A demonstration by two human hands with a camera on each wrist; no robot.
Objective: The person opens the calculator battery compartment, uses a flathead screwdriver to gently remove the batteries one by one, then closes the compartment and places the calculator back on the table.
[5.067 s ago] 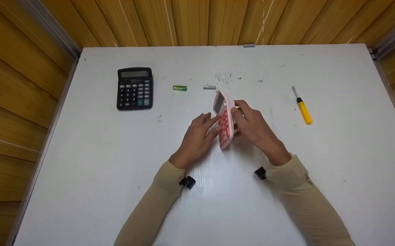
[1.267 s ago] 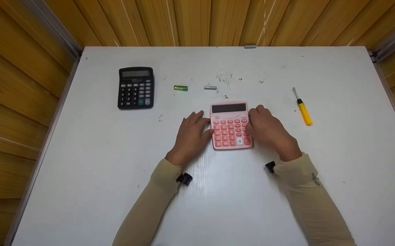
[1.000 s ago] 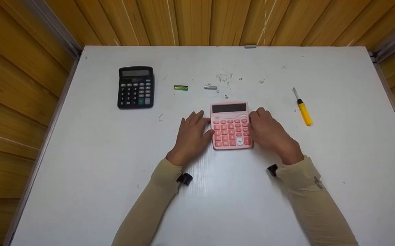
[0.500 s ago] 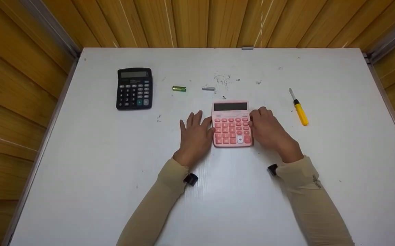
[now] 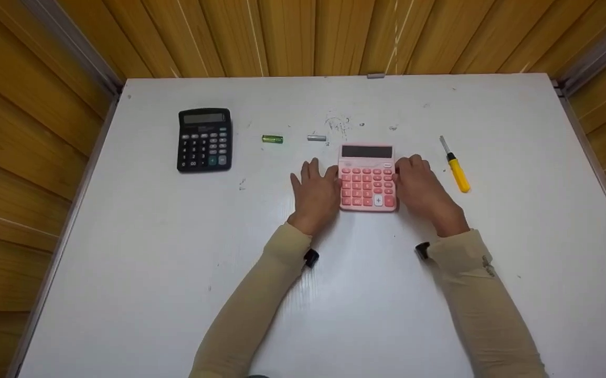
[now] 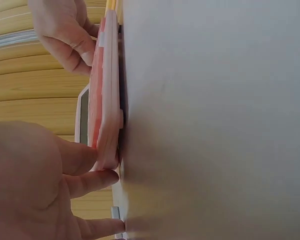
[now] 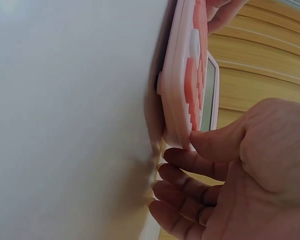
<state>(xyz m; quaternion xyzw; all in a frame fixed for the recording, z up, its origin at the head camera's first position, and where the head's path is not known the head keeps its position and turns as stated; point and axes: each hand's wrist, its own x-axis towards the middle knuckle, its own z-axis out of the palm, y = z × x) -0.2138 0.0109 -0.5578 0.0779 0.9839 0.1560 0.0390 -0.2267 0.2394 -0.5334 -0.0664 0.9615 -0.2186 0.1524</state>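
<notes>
A pink calculator (image 5: pixel 367 181) lies face up near the middle of the white table, its dark display at the far end. My left hand (image 5: pixel 316 194) holds its left edge between thumb and index finger, the other fingers spread on the tabletop. At the opposite edge, my right hand (image 5: pixel 422 189) pinches the side with the thumb near the keys. In the left wrist view the calculator (image 6: pixel 107 90) sits very close to the table surface, shadow beneath it. The right wrist view shows the thumb (image 7: pixel 210 142) on its upper edge and the fingers curled lower down.
A black calculator (image 5: pixel 204 140) lies at the back left. Between it and the pink one are a green battery (image 5: pixel 272 139) and a grey battery (image 5: pixel 317 138). A yellow-handled screwdriver (image 5: pixel 456 168) lies right of my right hand. A small grey piece (image 5: pixel 376 76) is at the back edge.
The pink calculator, earlier held up on its side, now lies flat. Over the last half second both hands have shifted it a little right and away from me.
</notes>
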